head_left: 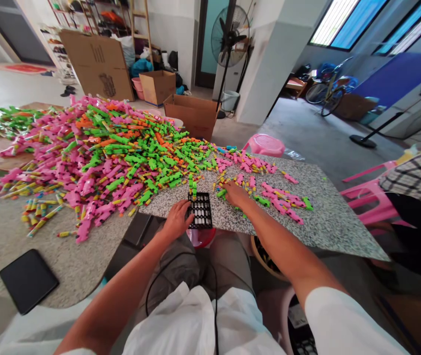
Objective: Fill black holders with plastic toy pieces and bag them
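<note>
A big heap of small pink, green and orange plastic toy parts (114, 143) covers the speckled stone tabletop (328, 222). A black grid tray (200, 210) lies at the near edge of the slab. My left hand (176, 219) grips the tray's left side, fingers curled on it. My right hand (235, 194) rests knuckles-up on the loose parts just right of the tray; its fingers are curled down among green and yellow pieces, and what they pinch is hidden.
A black tablet (28, 279) lies on the lower table at left. Cardboard boxes (192, 114), a standing fan (229, 37) and pink plastic stools (265, 144) stand beyond. Another person in a checked shirt (419, 175) sits at right.
</note>
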`<state>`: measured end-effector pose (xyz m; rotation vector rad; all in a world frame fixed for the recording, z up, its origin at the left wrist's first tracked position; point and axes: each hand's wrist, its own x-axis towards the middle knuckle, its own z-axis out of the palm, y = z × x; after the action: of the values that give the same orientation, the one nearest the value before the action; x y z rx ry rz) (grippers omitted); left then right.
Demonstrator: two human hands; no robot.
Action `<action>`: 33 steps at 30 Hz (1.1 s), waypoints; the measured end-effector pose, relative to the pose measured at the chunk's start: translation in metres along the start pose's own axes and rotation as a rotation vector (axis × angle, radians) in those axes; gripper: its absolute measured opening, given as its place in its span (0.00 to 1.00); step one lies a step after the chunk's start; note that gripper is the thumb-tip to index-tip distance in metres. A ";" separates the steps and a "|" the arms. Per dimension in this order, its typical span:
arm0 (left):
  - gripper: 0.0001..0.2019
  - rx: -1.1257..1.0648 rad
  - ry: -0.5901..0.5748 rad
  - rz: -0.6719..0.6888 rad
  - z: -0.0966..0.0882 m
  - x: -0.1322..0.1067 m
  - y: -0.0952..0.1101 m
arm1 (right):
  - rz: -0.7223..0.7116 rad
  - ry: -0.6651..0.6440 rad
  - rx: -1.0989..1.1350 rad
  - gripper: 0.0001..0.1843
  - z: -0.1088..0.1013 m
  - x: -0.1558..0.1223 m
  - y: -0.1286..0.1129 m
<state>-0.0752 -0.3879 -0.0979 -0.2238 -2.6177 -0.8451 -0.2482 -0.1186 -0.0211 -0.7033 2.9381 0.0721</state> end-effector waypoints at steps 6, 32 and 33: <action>0.17 -0.200 0.210 -0.103 -0.007 -0.009 0.033 | -0.087 0.136 0.227 0.19 -0.006 -0.017 -0.011; 0.17 -0.251 0.081 -0.198 -0.067 -0.019 0.077 | 0.362 -0.059 0.317 0.20 -0.016 0.039 -0.064; 0.17 -0.225 0.092 -0.182 -0.070 -0.020 0.075 | 0.336 -0.029 0.396 0.18 -0.017 0.029 -0.063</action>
<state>-0.0159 -0.3692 -0.0136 -0.0054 -2.4828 -1.1841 -0.2467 -0.1889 -0.0095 -0.1500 2.8753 -0.4515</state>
